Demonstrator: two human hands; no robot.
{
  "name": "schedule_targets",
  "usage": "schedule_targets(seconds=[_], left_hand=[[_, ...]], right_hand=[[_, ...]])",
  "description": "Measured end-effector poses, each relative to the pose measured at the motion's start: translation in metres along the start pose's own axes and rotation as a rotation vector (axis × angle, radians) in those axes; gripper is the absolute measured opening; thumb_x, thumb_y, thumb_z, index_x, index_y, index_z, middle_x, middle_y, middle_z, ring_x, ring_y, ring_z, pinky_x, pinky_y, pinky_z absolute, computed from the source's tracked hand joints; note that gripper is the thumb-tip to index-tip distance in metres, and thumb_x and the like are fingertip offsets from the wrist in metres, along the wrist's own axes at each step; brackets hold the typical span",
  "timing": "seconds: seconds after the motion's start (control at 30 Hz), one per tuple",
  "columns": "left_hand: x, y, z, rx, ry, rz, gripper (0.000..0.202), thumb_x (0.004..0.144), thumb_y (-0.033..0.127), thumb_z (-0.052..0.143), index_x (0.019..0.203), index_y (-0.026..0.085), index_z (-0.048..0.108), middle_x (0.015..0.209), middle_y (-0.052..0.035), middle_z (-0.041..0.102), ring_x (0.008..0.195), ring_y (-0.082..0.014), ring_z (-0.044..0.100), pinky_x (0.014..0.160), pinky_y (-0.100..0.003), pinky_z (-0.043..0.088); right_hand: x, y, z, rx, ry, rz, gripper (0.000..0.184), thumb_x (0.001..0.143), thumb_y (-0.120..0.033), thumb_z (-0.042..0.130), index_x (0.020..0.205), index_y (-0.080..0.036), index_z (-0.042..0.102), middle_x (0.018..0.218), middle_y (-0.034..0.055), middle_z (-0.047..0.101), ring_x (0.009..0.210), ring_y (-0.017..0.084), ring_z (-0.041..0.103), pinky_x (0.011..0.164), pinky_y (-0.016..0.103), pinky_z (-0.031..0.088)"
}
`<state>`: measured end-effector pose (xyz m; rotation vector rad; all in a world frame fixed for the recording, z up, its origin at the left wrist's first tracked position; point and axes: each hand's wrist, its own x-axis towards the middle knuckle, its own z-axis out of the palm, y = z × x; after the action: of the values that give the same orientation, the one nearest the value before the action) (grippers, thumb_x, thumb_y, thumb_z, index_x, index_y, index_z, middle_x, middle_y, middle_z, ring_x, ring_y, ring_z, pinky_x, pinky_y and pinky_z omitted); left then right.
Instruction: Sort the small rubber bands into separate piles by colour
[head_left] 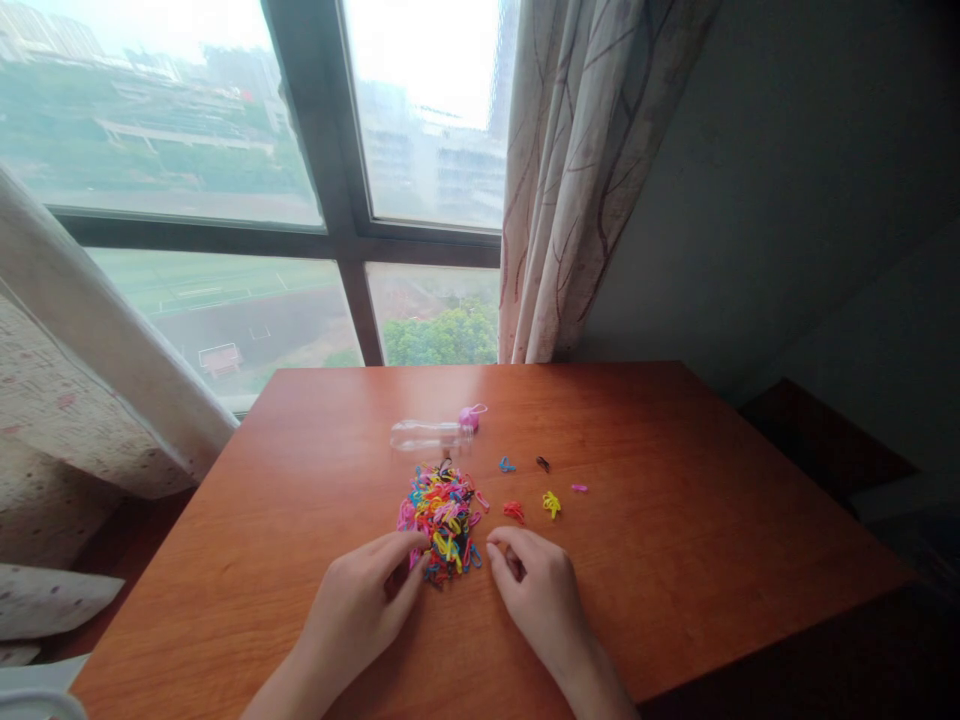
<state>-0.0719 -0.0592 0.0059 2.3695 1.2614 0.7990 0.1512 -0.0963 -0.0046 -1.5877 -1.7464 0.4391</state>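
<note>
A heap of small rubber bands in many colours (442,510) lies near the front middle of the wooden table (660,530). My left hand (367,600) rests at the heap's near left edge, fingers curled and touching the bands. My right hand (532,590) lies just right of the heap, fingers curled inward in a loose pinch; what they hold is hidden. Little sorted clusters sit to the right: red (514,511), yellow (552,503), blue (507,464), black (543,463) and pink (579,488).
A clear plastic bottle with a pink cap (435,432) lies on its side behind the heap. A window and curtains (592,170) stand beyond the table's far edge. A patterned cushion (52,420) sits at the left. The table's right edge drops into shadow.
</note>
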Motion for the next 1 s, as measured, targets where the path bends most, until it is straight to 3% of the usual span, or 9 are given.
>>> schedule_targets(seconds=[0.2, 0.4, 0.6, 1.0], left_hand=[[-0.002, 0.006, 0.001, 0.029, -0.088, 0.017, 0.013, 0.092, 0.029, 0.053, 0.098, 0.026, 0.064, 0.076, 0.0035, 0.07, 0.06, -0.0124, 0.064, 0.058, -0.021, 0.047], [0.0, 0.008, 0.004, 0.051, -0.122, 0.036, 0.015, 0.093, 0.027, 0.05, 0.096, 0.025, 0.065, 0.083, 0.0006, 0.073, 0.069, -0.0144, 0.069, 0.061, -0.021, 0.049], [0.001, 0.009, 0.002, 0.051, -0.116, 0.064, 0.017, 0.093, 0.025, 0.048, 0.095, 0.025, 0.065, 0.082, -0.0004, 0.074, 0.069, -0.0143, 0.069, 0.063, -0.021, 0.05], [0.001, 0.009, 0.0, 0.056, -0.093, 0.094, 0.017, 0.094, 0.023, 0.047, 0.098, 0.024, 0.064, 0.085, -0.0004, 0.074, 0.071, -0.0153, 0.071, 0.063, -0.022, 0.051]], right_hand=[[-0.006, -0.01, 0.01, 0.03, -0.045, -0.008, 0.014, 0.09, -0.019, 0.053, 0.088, -0.023, 0.066, 0.072, -0.0021, 0.066, 0.061, 0.013, 0.058, 0.061, 0.023, 0.036], [-0.01, -0.012, 0.005, -0.114, -0.042, 0.022, 0.007, 0.087, -0.023, 0.059, 0.082, -0.023, 0.063, 0.061, -0.0038, 0.059, 0.056, 0.013, 0.055, 0.058, 0.024, 0.031], [-0.009, -0.014, 0.004, -0.167, -0.032, -0.054, 0.015, 0.088, -0.016, 0.052, 0.077, -0.023, 0.062, 0.067, -0.0024, 0.064, 0.06, 0.013, 0.058, 0.059, 0.024, 0.031], [-0.009, -0.011, 0.004, -0.129, -0.01, -0.034, 0.017, 0.088, -0.016, 0.049, 0.076, -0.022, 0.06, 0.064, -0.0023, 0.062, 0.057, 0.012, 0.057, 0.058, 0.025, 0.03]])
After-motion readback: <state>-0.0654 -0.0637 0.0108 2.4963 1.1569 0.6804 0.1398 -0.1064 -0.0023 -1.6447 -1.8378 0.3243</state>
